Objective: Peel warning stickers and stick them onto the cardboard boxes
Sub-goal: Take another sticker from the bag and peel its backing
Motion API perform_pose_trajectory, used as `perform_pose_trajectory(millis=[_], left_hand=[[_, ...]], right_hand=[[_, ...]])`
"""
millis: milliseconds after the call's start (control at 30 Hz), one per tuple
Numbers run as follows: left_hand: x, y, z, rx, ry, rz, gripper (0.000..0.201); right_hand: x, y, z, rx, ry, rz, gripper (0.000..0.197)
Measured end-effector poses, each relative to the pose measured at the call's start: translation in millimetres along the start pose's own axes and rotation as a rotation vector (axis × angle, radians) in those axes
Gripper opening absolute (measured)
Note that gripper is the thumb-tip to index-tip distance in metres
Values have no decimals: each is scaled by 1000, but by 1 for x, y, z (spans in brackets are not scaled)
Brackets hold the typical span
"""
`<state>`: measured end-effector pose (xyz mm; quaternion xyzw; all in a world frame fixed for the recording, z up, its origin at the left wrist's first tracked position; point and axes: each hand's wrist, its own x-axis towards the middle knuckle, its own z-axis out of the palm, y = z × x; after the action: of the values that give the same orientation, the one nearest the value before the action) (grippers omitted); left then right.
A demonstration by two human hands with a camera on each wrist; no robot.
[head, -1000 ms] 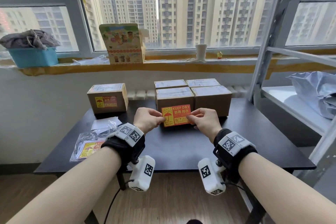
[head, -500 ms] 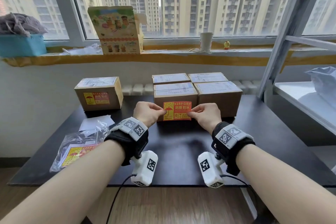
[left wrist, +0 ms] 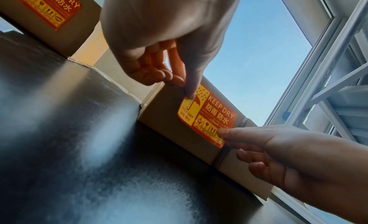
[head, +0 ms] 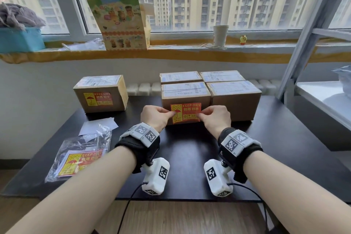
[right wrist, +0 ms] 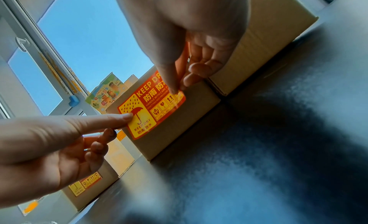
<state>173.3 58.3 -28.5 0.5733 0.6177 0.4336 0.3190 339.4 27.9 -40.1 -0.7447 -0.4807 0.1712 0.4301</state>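
**A:** From your head camera, what have you got in hand?

**B:** You're holding a sticker [head: 185, 113] at the centre of the frame, against the front face of the near-left box [head: 186, 99] in the block of four. It's a red and yellow rectangle: a yellow panel with a red umbrella on its left, "KEEP DRY" in yellow on red to the right, and small symbols along the bottom. Its long axis runs left to right across the frame and the text reads upright. Your left hand [head: 154, 117] pinches its left edge and your right hand [head: 214, 118] its right edge, fingers curled on both.

**A:** And the rest of the table [head: 190, 157]?

**B:** A separate box [head: 100, 94] stands at centre left and already carries the same label. A clear bag of stickers [head: 77, 157] lies at lower left.

**A:** What does your left wrist camera show?

**B:** The sticker [left wrist: 207, 115] sits right of centre, slanting down to the right. Your left hand's [left wrist: 159, 38] thumb presses the umbrella end with a fingertip behind the edge; your right hand [left wrist: 288, 161] comes in from the lower right, with its thumb tip on the symbol end.

**A:** And your right wrist camera?

**B:** The sticker [right wrist: 151, 106] slants up to the right on the brown cardboard. Your right hand [right wrist: 191, 38] pinches its upper-right end between thumb and finger. Your left hand [right wrist: 55, 147] enters from the left, thumb tip on the umbrella. I can't tell whether the sticker is stuck flat yet.
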Motion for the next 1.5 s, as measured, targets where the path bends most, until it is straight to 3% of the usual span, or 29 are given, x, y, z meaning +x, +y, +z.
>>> perform_pose_trajectory(millis=[1233,1367,1500], left_hand=[[19,-8,-4,135,-3,2,43],[21,-10,-3,132,24,-8,37],[22,-13,0,105,8,19,53]], right_hand=[[14,2,2,15,0,119,26],[13,1,1,13,8,136,27],[11,2,1,9,17,127,26]])
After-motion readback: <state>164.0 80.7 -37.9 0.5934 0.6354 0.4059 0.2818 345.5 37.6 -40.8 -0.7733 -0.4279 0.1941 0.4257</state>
